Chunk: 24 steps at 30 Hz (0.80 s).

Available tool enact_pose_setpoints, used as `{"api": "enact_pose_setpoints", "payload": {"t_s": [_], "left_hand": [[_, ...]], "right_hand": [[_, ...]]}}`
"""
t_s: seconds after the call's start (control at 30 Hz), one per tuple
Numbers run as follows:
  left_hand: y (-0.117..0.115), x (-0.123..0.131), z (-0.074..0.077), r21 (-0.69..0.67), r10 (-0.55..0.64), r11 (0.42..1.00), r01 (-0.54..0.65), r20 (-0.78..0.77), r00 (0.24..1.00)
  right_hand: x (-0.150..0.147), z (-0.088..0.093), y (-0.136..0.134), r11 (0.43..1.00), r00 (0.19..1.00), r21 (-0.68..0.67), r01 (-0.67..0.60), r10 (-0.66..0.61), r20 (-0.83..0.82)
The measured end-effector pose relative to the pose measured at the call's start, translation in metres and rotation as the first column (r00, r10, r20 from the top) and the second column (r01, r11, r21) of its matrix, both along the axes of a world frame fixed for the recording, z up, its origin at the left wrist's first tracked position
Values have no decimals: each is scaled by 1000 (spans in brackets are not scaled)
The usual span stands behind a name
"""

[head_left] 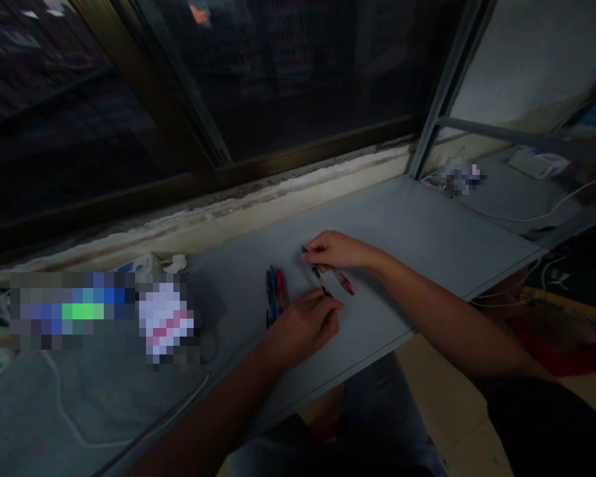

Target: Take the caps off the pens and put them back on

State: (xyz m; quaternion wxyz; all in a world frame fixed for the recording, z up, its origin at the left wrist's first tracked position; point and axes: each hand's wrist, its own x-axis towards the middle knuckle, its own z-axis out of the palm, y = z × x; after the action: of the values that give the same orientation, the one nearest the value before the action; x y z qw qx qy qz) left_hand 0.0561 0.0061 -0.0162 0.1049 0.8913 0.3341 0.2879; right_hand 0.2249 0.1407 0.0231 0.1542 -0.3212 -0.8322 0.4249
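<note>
Holding a pen, both hands, pens beside

My right hand pinches a red pen on the grey desk. My left hand grips a dark pen just beside it, and three pens lie together nearby.
</note>
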Motion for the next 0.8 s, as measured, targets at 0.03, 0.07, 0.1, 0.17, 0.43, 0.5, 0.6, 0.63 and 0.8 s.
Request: {"api": "enact_pose_setpoints", "payload": {"t_s": [0.03,0.07,0.1,0.17,0.43,0.5,0.6,0.63,0.8], "left_hand": [[-1,-1,-1,8,1,1000,-1,1,1000],[-1,-3,-1,8,-2,1000,2,5,1000],[-2,-4,-1,3,-10,1000,10,8,1000],[-2,-5,0,-5,-18,1000,18,17,1000],[-3,-2,4,-28,-1,1000,1,1,1000],[-4,-1,3,-6,13,1000,-13,-7,1000],[-4,0,3,11,11,1000,-10,-40,999],[-4,0,5,20,15,1000,-14,-53,999],[-3,-7,24,85,250,968,-237,-219,943]], "right_hand": [[0,0,0,1000,1000,-4,0,0,-7],[0,0,0,1000,1000,-5,-2,2,-13],[-1,1,-1,1000,1000,-4,-1,1,-17],[-1,1,-1,1000,1000,0,1,-1,-22],[-3,3,-6,1000,999,3,12,-13,30],[-3,5,-8,1000,1000,19,22,-22,13],[-2,7,-7,999,999,36,24,-25,28],[-1,7,-5,998,998,55,29,-32,48],[3,3,2,948,957,310,66,-148,250]]}}
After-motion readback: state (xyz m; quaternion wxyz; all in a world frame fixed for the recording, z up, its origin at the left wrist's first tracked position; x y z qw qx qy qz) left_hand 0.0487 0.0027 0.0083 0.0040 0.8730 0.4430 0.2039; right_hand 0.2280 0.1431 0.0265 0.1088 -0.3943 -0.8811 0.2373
